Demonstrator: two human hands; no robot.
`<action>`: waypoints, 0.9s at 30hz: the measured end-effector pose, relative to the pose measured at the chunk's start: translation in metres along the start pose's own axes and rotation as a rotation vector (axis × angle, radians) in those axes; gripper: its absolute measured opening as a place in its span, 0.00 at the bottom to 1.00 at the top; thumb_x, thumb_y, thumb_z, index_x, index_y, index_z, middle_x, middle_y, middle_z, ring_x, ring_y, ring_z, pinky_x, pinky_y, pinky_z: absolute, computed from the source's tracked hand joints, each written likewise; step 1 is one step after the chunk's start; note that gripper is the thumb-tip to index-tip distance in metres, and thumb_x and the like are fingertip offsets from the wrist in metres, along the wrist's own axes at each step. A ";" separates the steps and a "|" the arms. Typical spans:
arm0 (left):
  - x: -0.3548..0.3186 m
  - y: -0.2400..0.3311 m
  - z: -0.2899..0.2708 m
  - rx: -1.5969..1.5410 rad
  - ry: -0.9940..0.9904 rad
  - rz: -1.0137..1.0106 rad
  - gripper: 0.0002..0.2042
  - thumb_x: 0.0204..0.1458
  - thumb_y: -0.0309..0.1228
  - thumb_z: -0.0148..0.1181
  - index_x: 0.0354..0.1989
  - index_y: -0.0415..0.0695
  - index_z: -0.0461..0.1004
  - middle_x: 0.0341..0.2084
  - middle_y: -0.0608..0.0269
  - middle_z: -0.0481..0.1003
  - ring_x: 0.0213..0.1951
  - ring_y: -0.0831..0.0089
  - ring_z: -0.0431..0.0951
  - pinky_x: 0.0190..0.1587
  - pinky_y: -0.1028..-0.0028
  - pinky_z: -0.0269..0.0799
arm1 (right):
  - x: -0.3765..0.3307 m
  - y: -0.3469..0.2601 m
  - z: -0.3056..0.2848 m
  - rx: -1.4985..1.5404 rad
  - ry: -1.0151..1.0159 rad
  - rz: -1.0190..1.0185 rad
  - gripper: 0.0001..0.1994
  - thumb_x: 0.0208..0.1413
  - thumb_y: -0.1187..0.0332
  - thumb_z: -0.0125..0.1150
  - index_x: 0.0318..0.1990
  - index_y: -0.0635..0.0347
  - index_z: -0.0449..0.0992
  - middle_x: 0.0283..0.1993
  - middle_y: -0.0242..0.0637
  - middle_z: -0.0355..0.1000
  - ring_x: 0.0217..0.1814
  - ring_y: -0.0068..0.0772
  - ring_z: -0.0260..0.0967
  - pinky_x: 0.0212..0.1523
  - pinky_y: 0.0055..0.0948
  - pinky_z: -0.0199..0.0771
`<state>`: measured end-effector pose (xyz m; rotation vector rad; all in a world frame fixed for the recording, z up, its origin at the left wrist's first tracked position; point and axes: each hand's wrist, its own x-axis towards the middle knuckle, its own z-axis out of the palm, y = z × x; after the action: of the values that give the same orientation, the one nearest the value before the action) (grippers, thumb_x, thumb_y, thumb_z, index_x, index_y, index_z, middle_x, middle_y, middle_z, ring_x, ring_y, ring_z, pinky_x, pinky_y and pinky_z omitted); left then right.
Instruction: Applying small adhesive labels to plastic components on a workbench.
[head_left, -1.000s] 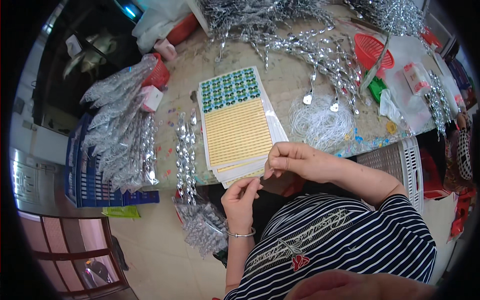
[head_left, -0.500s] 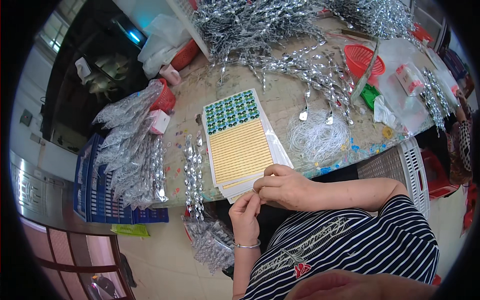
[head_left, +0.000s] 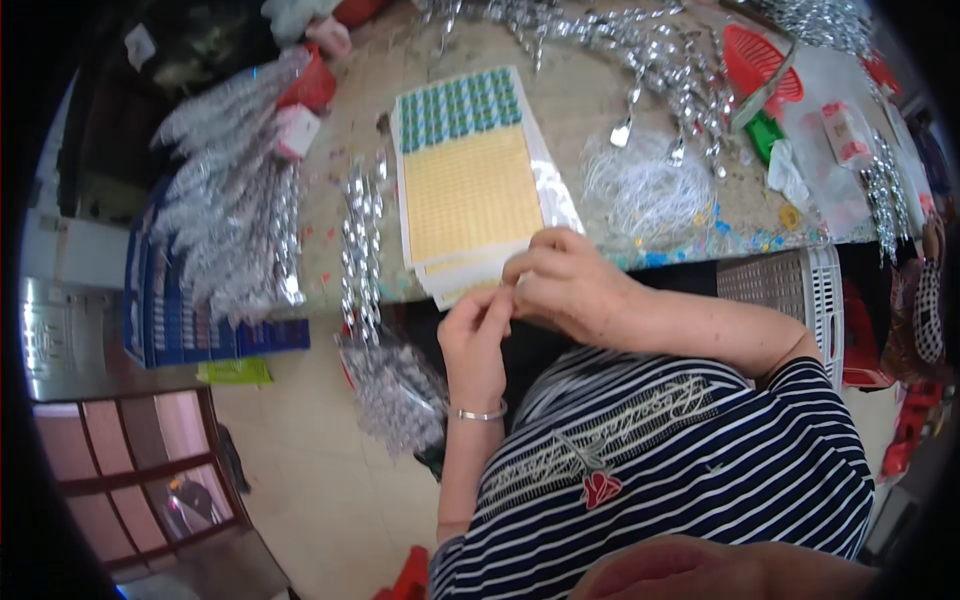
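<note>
My left hand (head_left: 472,335), with a silver bangle at its wrist, is closed in a pinch at the table's near edge. My right hand (head_left: 578,292) meets it there, its fingers also pinched, the fingertips of both touching. Whatever lies between them is too small to make out. Just beyond lies a stack of printed sheets (head_left: 470,195), yellow with a blue-green patterned band along the far end. Right of the stack is a loose tangle of white thread (head_left: 648,188). Twisted silver strips (head_left: 360,240) hang over the table edge to the left.
Bagged silver strips (head_left: 225,190) heap over a blue crate (head_left: 150,320) at left. More loose silver strips (head_left: 640,45) spread across the far side. At right are a red basket (head_left: 760,65), a green object (head_left: 764,135) and a pink-white box (head_left: 848,135). A pale plastic basket (head_left: 825,305) stands below the table.
The view has tipped downward, so the table and its things sit higher in the picture. My hands remain together in the same pinch.
</note>
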<state>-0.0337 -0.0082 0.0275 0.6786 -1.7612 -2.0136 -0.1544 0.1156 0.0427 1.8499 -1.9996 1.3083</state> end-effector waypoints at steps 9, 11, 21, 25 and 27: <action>0.001 0.003 0.002 -0.066 -0.004 0.100 0.04 0.54 0.26 0.59 0.33 0.38 0.77 0.24 0.70 0.74 0.24 0.88 0.66 0.27 0.86 0.60 | 0.005 0.002 -0.008 0.097 -0.047 0.214 0.03 0.52 0.72 0.58 0.33 0.57 0.71 0.44 0.39 0.65 0.49 0.42 0.59 0.52 0.35 0.58; 0.000 0.003 0.001 -0.059 -0.011 0.096 0.05 0.54 0.27 0.59 0.33 0.38 0.77 0.24 0.70 0.74 0.24 0.88 0.66 0.27 0.86 0.60 | 0.003 0.009 -0.006 0.157 -0.061 0.281 0.03 0.56 0.71 0.56 0.34 0.59 0.70 0.42 0.37 0.64 0.48 0.38 0.61 0.51 0.33 0.60; 0.003 -0.003 -0.002 -0.122 -0.106 0.010 0.06 0.53 0.28 0.61 0.34 0.38 0.78 0.23 0.70 0.75 0.24 0.88 0.66 0.26 0.87 0.59 | 0.008 0.015 0.006 0.668 -0.093 0.597 0.08 0.57 0.66 0.58 0.35 0.61 0.74 0.36 0.35 0.66 0.40 0.27 0.65 0.43 0.26 0.66; 0.004 -0.001 -0.003 -0.160 -0.107 -0.029 0.06 0.53 0.28 0.61 0.34 0.38 0.78 0.23 0.69 0.75 0.24 0.88 0.67 0.26 0.87 0.59 | 0.012 0.014 0.004 0.742 -0.137 0.657 0.06 0.60 0.69 0.55 0.38 0.62 0.74 0.39 0.29 0.65 0.41 0.19 0.64 0.44 0.20 0.65; 0.003 -0.001 -0.002 -0.164 -0.061 -0.018 0.05 0.53 0.27 0.61 0.35 0.39 0.78 0.23 0.69 0.75 0.24 0.88 0.67 0.25 0.87 0.57 | 0.015 0.012 0.001 0.756 -0.146 0.688 0.06 0.60 0.69 0.55 0.38 0.61 0.75 0.39 0.29 0.65 0.40 0.19 0.64 0.43 0.19 0.66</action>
<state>-0.0353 -0.0114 0.0264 0.5882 -1.6060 -2.1830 -0.1680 0.1027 0.0450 1.5163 -2.5847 2.4524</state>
